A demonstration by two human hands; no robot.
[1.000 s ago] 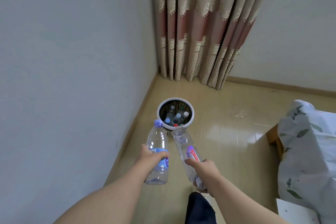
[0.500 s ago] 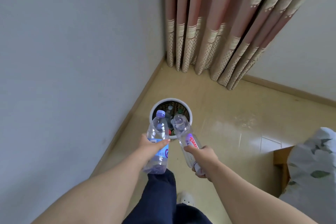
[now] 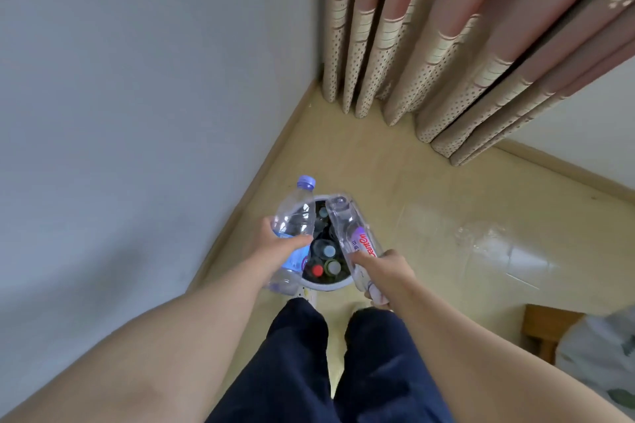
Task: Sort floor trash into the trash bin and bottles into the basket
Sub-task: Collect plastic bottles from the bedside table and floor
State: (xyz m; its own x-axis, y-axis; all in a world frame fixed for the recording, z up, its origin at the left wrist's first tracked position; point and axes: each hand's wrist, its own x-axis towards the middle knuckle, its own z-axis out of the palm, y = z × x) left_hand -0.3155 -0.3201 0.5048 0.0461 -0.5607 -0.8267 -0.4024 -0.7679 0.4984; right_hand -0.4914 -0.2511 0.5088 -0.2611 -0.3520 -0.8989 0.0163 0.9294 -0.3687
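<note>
**Two bottles hanging over the basket mouth**

I am holding one bottle in each grip above the basket (image 3: 328, 286), which is sitting on the floor at lower centre of the frame, beside the wall and just ahead of my feet. The left grip (image 3: 275, 251) is curling round the middle of the left bottle (image 3: 296, 213). The right grip (image 3: 386, 268) is clasping the right bottle (image 3: 347, 228) low on its body. Both long axes are running up the frame, caps pointing away from me and bases toward me. The basket opening is lying between and below the two grips, and I am seeing several capped bottles inside it. Neither grip is looking nearer to it. I am judging that both bases are overhanging the near rim, so each bottle is needing to swing inward before release.
</note>
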